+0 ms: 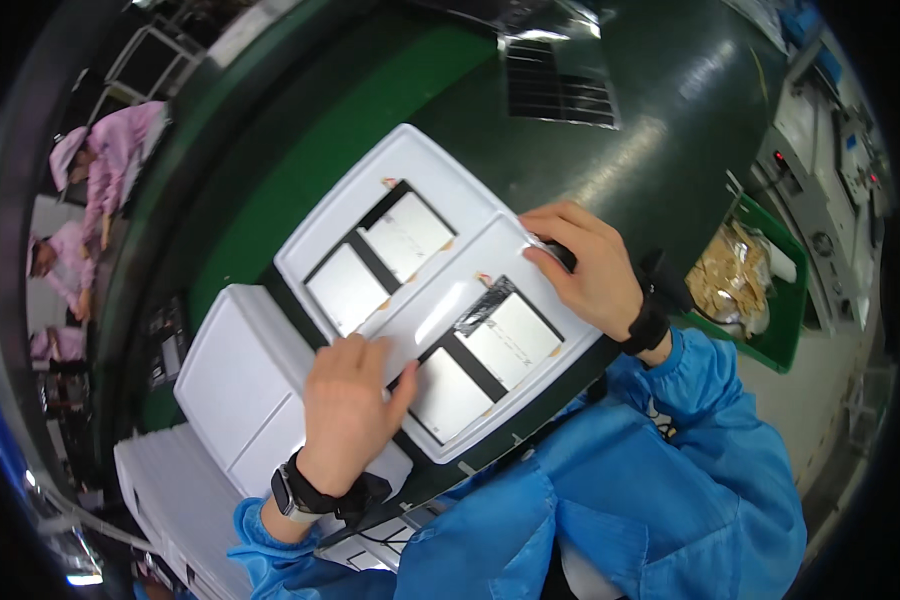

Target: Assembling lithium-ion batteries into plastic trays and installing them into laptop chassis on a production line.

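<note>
**Green bench, white trays**

A dark green workbench (590, 150) carried a white two-pocket tray (410, 160), a stack of plain white trays (235, 370) beside it, a ribbed dark panel (560, 85) farther back, and a green bin (785, 310) at its right edge.

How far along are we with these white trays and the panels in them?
Both compartments of the white tray already hold a flat panel: far panel, near panel. In hand: the left hand presses flat on the near panel's edge, and the right hand grips the tray's right rim. Left: the stack of white trays beside it shows no panels on top.
</note>
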`<state>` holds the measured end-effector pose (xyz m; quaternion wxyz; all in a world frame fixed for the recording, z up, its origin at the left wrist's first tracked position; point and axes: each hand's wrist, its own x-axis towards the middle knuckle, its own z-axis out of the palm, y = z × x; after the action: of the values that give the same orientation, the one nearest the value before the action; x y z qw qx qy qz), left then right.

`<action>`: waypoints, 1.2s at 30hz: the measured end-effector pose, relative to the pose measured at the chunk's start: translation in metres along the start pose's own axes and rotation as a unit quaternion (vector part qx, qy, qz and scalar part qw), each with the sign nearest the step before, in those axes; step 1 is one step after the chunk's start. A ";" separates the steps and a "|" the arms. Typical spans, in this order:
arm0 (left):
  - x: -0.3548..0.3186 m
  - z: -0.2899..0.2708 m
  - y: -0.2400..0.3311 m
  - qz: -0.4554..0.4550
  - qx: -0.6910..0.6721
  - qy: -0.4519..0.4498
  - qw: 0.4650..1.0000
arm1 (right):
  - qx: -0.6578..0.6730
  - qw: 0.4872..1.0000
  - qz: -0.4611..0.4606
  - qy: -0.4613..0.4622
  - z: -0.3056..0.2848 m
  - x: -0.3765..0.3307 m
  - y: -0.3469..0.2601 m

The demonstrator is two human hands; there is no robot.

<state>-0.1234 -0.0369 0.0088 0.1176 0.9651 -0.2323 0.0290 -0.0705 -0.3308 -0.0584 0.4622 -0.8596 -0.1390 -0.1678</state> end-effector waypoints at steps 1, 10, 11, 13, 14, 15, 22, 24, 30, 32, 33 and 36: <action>-0.002 -0.008 -0.004 -0.032 0.067 0.025 0.997 | -0.014 1.000 -0.013 0.008 -0.001 0.000 -0.001; -0.044 0.028 -0.008 -0.135 0.071 0.089 0.984 | 0.150 0.986 0.044 -0.057 -0.028 0.008 -0.036; -0.039 0.029 -0.005 -0.142 0.068 0.080 0.984 | 0.235 0.957 0.134 -0.103 -0.034 0.010 -0.028; -0.047 0.030 -0.015 -0.151 0.066 0.091 0.982 | 0.324 0.928 0.125 -0.133 -0.028 0.021 -0.025; -0.045 0.030 -0.016 -0.160 0.048 0.094 0.982 | 0.332 0.928 0.098 -0.136 -0.027 0.025 -0.026; -0.045 0.029 -0.017 -0.165 0.029 0.097 0.981 | 0.334 0.928 0.087 -0.142 -0.025 0.028 -0.025; -0.057 -0.026 -0.012 -0.306 -0.453 0.252 0.798 | 0.394 0.917 0.025 -0.062 -0.041 0.056 -0.100; -0.084 -0.055 -0.029 -0.315 -0.463 0.277 0.780 | 0.403 0.910 -0.018 -0.097 -0.029 0.052 -0.139; -0.231 -0.179 -0.075 -0.390 -0.202 0.415 0.797 | 0.491 0.765 -0.068 -0.411 0.060 0.049 -0.239; -0.288 -0.216 -0.095 -0.407 -0.085 0.369 0.831 | 0.555 0.672 -0.078 -0.485 0.108 0.039 -0.264; -0.307 -0.227 -0.093 -0.434 -0.046 0.360 0.825 | 0.585 0.619 -0.086 -0.518 0.136 0.033 -0.275; -0.381 -0.242 -0.113 -0.496 0.023 0.336 0.801 | 0.601 0.524 -0.021 -0.603 0.200 -0.003 -0.315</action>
<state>-0.4119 0.2873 0.1774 0.1641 0.8808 0.3327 0.2941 -0.1651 0.0054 0.0728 0.6715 -0.2703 -0.4709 0.5043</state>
